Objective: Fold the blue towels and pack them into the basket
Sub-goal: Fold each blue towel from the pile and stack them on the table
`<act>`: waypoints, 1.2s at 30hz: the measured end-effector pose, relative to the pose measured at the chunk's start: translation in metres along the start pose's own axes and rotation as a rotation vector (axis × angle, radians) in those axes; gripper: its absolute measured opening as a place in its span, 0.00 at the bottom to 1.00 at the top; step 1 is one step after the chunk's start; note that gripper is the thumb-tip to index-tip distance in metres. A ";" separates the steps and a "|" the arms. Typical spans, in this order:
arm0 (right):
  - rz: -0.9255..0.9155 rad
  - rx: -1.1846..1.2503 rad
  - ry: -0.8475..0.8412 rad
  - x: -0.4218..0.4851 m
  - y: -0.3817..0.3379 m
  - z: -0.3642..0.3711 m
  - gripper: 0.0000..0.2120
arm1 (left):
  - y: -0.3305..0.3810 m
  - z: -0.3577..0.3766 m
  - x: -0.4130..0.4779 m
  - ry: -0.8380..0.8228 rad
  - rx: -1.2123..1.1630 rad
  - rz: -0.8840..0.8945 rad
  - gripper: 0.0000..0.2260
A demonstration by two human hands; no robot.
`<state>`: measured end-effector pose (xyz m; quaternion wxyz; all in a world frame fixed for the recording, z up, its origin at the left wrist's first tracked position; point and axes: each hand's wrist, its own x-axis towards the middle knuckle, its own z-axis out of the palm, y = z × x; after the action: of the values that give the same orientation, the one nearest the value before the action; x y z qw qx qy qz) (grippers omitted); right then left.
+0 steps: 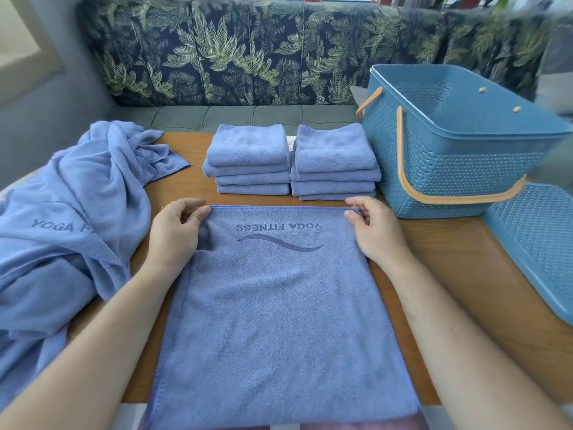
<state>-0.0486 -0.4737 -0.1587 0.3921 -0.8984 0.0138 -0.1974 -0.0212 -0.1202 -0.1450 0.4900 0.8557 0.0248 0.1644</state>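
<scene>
**Far corners pinched, the fold about to begin**

Head view. One blue towel (279, 305) lies flat in the lower middle of the frame. Its printed words "YOGA FITNESS" are at the far end and its near edge hangs over the near edge of the desk (465, 274). The left hand (175, 229) holds the far left corner and the right hand (376, 231) holds the far right corner. On each hand the fingers (198, 212) and thumb are closed together on the hem, so both corners are pinched.

I judge that the step in hand is the fold of this towel. The next move calls for lifting both corners together and bringing them toward the near edge, level with each other, so that the hems meet.

Behind the towel, in the middle of the frame, stand two stacks of folded towels (248, 159), side by side and almost touching. The basket (449, 156) stands at the upper right, just beside the right stack. No towel shows in the part of its inside that I can see, so packing is not yet begun. A flat blue panel (539, 243), probably its lid, lies at the right edge.

A heap of unfolded towels (71, 212) fills the left side and lies close to the left forearm. It could be caught in the fold.
</scene>
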 end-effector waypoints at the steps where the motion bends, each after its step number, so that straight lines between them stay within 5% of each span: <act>1: -0.026 -0.027 0.001 -0.002 -0.002 0.000 0.08 | 0.001 0.000 -0.001 -0.009 0.037 -0.003 0.04; 14: 0.000 0.022 0.032 0.006 -0.091 -0.091 0.04 | 0.088 -0.065 0.013 -0.105 0.123 0.104 0.05; 27: -0.155 0.101 0.204 0.056 -0.218 -0.192 0.10 | 0.243 -0.139 0.054 0.098 0.019 0.330 0.04; 36: -0.248 -0.049 0.217 -0.051 -0.153 -0.170 0.10 | 0.167 -0.120 -0.043 -0.005 -0.120 0.198 0.06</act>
<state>-0.1774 -0.4773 0.0371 0.3391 -0.8759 -0.0502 -0.3396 -0.1188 -0.1157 0.0411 0.5218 0.8235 -0.0711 0.2110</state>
